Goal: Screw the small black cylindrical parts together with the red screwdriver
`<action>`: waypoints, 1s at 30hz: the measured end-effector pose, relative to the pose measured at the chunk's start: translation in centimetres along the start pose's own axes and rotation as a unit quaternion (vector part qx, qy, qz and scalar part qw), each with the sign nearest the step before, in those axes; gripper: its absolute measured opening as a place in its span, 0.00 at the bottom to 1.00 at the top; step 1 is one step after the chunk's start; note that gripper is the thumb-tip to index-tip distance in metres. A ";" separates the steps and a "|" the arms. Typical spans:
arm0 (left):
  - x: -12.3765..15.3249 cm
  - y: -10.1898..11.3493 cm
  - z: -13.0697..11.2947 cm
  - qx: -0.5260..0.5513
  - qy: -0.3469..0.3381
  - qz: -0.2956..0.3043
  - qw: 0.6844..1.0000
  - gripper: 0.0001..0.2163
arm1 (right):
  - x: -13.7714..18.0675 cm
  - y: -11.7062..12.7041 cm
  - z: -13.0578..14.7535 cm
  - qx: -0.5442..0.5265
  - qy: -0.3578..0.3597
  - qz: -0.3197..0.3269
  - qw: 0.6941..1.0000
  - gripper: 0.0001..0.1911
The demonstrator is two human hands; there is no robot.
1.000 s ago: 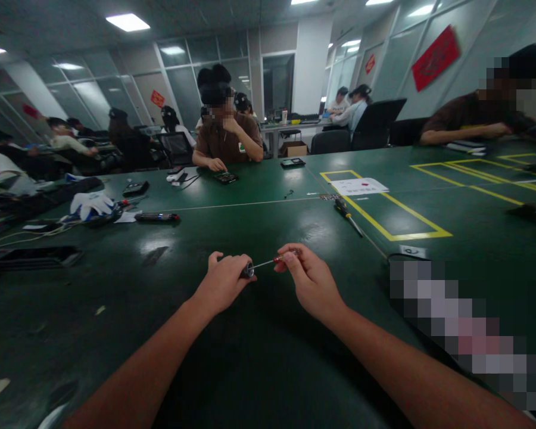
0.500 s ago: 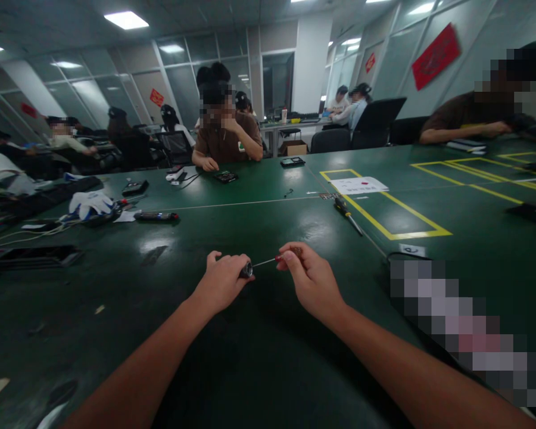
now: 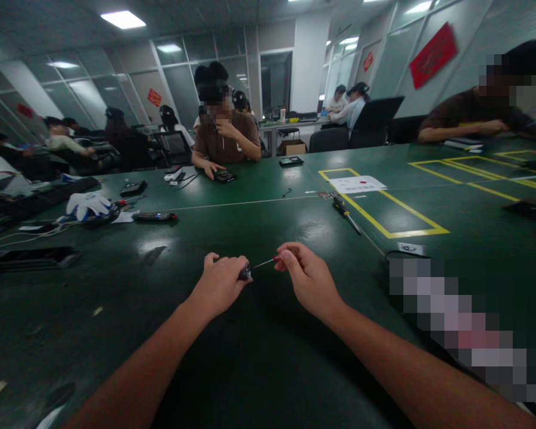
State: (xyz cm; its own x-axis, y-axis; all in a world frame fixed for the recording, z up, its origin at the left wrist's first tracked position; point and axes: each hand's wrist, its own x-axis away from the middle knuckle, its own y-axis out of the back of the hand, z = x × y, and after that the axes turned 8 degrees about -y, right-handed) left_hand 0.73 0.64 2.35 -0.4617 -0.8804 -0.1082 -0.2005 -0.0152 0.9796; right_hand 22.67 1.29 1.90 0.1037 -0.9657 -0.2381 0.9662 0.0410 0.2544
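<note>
Here the left hand point(image 3: 221, 281) is wrapping its fingers around a dark, round-ended cylinder with a shiny face point(image 3: 245, 272), and that face is pointing right. The right hand point(image 3: 312, 279) is pinching a slim, steel-shafted screwdriver with a red handle point(image 3: 276, 258) between thumb and fingers. Its long axis is slanting down-left, the tip lying nearer the left hand, just beside the shiny face; whether they're touching, I can't tell.

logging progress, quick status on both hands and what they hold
Left hand closed around dark cylinder. Right hand holding red-handled tool, shaft toward cylinder's end; contact unclear. No obstruction visible between hands.
</note>
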 end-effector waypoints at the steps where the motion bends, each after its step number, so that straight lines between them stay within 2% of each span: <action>1: 0.0 0.1 -0.1 0.007 0.002 0.003 1.000 0.04 | -0.1 -0.1 -0.1 -0.021 -0.010 0.001 1.000 0.12; 7: 0.1 0.6 -0.4 0.031 0.005 0.005 1.000 0.05 | -1.1 -0.4 -1.5 -0.128 -0.061 -0.001 0.990 0.14; 13: 0.1 0.7 -0.4 0.040 0.006 -0.001 0.999 0.06 | -1.4 -0.8 -2.2 -0.236 -0.133 -0.002 0.962 0.16; 16: 0.1 0.7 -0.4 0.041 0.012 0.002 0.999 0.06 | -1.4 -0.8 -2.2 -0.247 -0.144 -0.005 0.958 0.16; 21: 0.1 0.6 -0.4 0.036 0.013 0.004 0.999 0.05 | -1.4 -0.7 -2.0 -0.259 -0.123 -0.016 0.958 0.16; 30: 0.0 0.4 -0.5 0.026 0.005 0.007 1.000 0.05 | -1.0 -1.0 -1.7 -0.232 -0.110 0.008 0.967 0.16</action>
State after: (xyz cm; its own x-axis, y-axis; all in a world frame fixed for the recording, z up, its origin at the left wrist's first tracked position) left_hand 1.08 0.39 2.80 -0.4557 -0.8853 -0.0927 -0.2393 0.0215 0.9707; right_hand 21.96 2.62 0.27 0.1152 -0.9932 -0.0197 0.9722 0.1168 -0.2028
